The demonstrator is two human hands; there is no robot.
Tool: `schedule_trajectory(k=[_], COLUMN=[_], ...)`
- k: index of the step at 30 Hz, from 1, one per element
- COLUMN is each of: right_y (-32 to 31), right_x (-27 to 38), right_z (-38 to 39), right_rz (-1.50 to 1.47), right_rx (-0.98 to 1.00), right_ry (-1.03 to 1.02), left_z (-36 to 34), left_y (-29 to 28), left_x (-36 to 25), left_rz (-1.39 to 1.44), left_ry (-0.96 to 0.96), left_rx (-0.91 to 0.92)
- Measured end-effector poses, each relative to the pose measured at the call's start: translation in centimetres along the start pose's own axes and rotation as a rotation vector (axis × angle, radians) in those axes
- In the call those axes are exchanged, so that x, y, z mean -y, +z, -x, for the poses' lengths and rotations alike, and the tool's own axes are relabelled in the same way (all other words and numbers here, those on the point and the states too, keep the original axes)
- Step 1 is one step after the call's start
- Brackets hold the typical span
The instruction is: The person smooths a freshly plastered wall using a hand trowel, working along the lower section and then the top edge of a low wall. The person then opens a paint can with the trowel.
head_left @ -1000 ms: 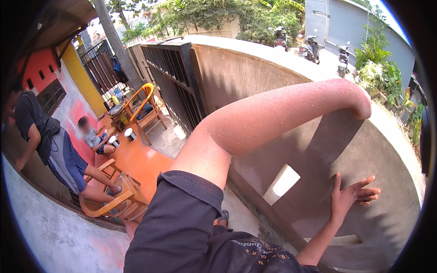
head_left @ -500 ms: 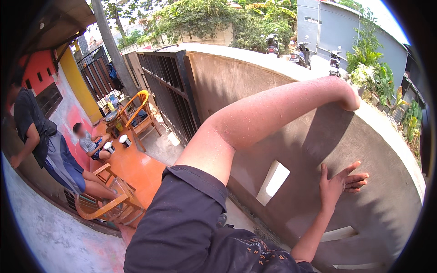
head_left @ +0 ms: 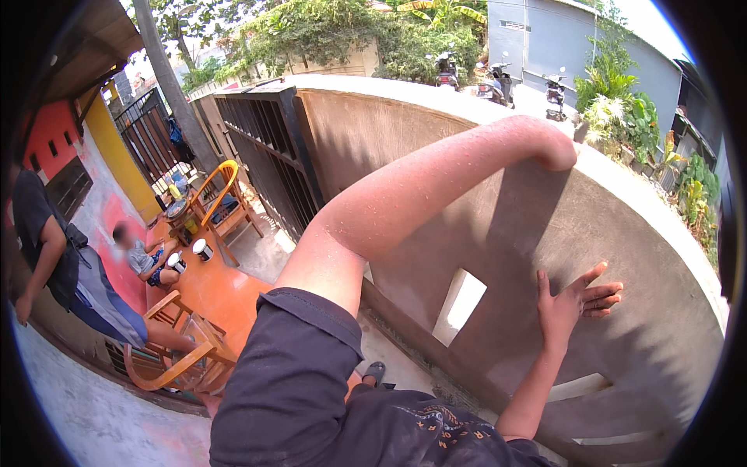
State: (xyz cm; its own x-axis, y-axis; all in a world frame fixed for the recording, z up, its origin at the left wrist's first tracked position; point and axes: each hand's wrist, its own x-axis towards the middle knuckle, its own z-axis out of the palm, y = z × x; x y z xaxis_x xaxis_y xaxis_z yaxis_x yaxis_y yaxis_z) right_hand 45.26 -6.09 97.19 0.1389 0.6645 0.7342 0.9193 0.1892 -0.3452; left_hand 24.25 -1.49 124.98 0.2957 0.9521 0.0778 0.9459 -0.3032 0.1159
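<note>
My left arm reaches across to the top edge of a curved, grey-brown plastered wall (head_left: 436, 148). My left hand (head_left: 559, 152) is bent over at the wrist beside that edge, with its fingers hidden behind the wrist. A small greyish shape (head_left: 581, 132) shows just past it, too small to name. Lower down, my right hand (head_left: 577, 302) is open in front of the wall's face, fingers spread and nothing in them. Whether its palm touches the plaster I cannot tell. Pale slots (head_left: 459, 307) pierce the wall below and left of this hand.
A dark metal gate (head_left: 268, 148) adjoins the wall's left end. Wooden chairs (head_left: 222, 202) and two cups (head_left: 202, 250) stand on orange tiles. One person (head_left: 54, 241) stands at the left; a smaller one (head_left: 144, 261) sits on the floor. Parked scooters (head_left: 498, 86) and plants lie beyond the wall.
The view has swung slightly to the right. My left hand has shifted a little left along the wall top. My right hand stays spread. The standing person's arm has dropped lower.
</note>
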Motion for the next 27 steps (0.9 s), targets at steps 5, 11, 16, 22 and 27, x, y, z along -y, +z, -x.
schedule_trajectory(k=[5, 11, 16, 22, 27], right_y=[-0.4, -0.2, 0.0, 0.1, 1.3], right_x=[0.2, 0.5, 0.3, 0.7, 0.7], right_z=[-0.1, -0.1, -0.2, -0.1, 0.1], right_rz=[-0.020, 0.000, -0.013, 0.043, 0.075], right_rx=[0.040, 0.009, 0.010, 0.001, -0.045], right_ry=[0.042, 0.020, 0.023, 0.031, 0.018], left_z=[0.4, -2.5, 3.1, -1.1, 0.1], left_y=[-2.8, 0.7, -3.9, -1.5, -2.3], left_x=[13.8, 3.4, 14.3, 14.3, 23.2], left_rz=[-0.204, -0.044, -0.060, -0.113, -0.021], left_ry=[-0.252, -0.071, -0.374, -0.222, -0.240], left_rx=[0.011, -0.032, 0.039, 0.054, -0.023])
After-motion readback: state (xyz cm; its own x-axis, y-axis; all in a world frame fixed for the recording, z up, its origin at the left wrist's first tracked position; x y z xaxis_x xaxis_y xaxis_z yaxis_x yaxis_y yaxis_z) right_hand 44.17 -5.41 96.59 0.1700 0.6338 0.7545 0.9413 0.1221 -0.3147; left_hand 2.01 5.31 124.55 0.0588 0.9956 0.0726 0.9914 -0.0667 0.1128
